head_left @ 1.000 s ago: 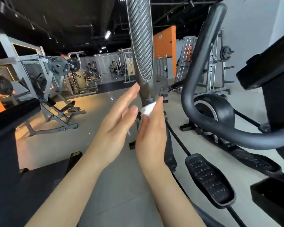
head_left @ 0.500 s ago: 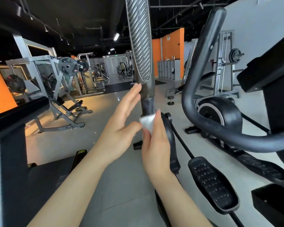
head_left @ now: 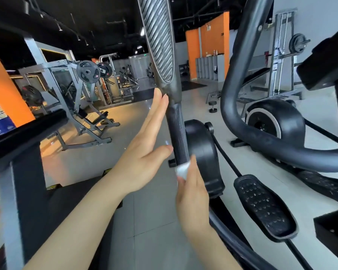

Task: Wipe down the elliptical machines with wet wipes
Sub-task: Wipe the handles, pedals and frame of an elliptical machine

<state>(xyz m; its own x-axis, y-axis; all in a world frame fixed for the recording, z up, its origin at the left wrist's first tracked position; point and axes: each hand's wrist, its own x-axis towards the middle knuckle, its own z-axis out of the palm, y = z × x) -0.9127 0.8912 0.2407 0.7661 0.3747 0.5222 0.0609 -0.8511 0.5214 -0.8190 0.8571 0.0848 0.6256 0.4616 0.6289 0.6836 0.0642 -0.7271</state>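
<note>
The elliptical machine [head_left: 201,152] occupies the centre of the view and stands on a grey tiled floor [head_left: 148,221]. Its black flywheel housing sits low, behind the hands. To the right, a thick black curved handlebar [head_left: 240,106] sweeps down and across the frame. A second elliptical [head_left: 275,121] with a white-ringed wheel cover stands beyond that bar, against the white wall. A studded black foot pedal [head_left: 265,207] lies at lower right, near the right forearm.

The moving handle arm [head_left: 177,129] rises upright through the centre. Its lower section is a dark round shaft. Above it sits a wider grip with diagonal ribs, which runs out of the top edge.

Weight racks [head_left: 80,88] with plates stand at left in the background, beside an orange wall [head_left: 4,98].

The left hand [head_left: 144,149] is held flat, fingers straight and together. The fingertips [head_left: 161,98] lie against the left side of the shaft, just below the ribbed grip. The thumb points toward the shaft.

The right hand [head_left: 191,193] is lower and wraps its fingers round the shaft from the right side. It clamps the wet wipe [head_left: 181,170] against the shaft.

The wet wipe is a small white wad. It sits at the top of the right hand, touching the lower part of the shaft, directly in front of the flywheel housing.
</note>
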